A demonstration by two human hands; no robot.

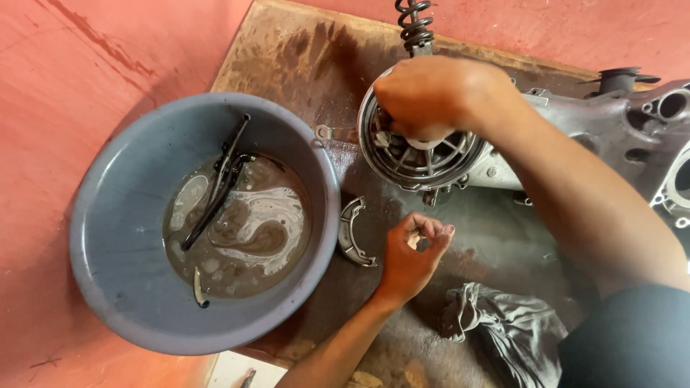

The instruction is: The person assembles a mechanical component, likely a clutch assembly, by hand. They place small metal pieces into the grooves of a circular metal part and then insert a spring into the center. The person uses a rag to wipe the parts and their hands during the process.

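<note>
My right hand reaches into a round metal brake drum on a grey engine casing, fingers curled on a part inside it; what it grips is hidden. My left hand hovers over a stained wooden board, fingertips pinched on a small pale piece. A curved metal brake shoe lies on the board just left of that hand.
A grey basin of dirty, oily liquid sits at left with dark metal parts soaking in it. A grey rag lies at lower right. A coil spring rises behind the drum. The floor is red.
</note>
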